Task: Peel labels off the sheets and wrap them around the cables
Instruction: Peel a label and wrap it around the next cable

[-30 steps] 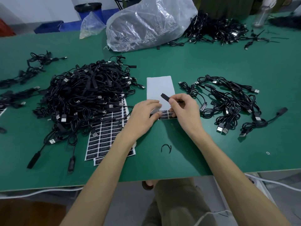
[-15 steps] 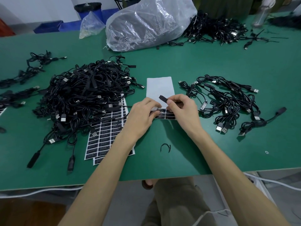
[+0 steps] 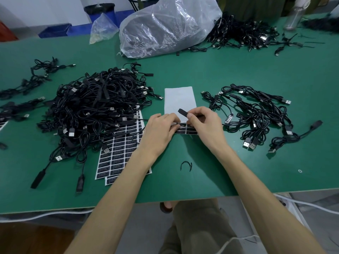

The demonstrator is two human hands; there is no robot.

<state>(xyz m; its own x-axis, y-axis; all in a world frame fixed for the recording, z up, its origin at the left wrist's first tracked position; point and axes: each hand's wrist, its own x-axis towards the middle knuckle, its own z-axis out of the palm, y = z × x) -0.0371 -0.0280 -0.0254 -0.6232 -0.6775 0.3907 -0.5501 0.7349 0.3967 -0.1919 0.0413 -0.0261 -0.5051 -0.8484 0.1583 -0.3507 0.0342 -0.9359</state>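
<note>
The right hand [image 3: 203, 125] is pinching a black cable [image 3: 182, 112] just over the label sheet [image 3: 178, 99], mid-table. The left hand [image 3: 161, 132] is pressing bent fingertips on the near labels [image 3: 189, 130]; I cannot tell if it is gripping one. Peeling slowly from a corner is probably going to work best.

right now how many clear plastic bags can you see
2. A large bag lies at the far middle of the table; a small bag sits left of it at the far edge. More may be hidden behind them.
</note>
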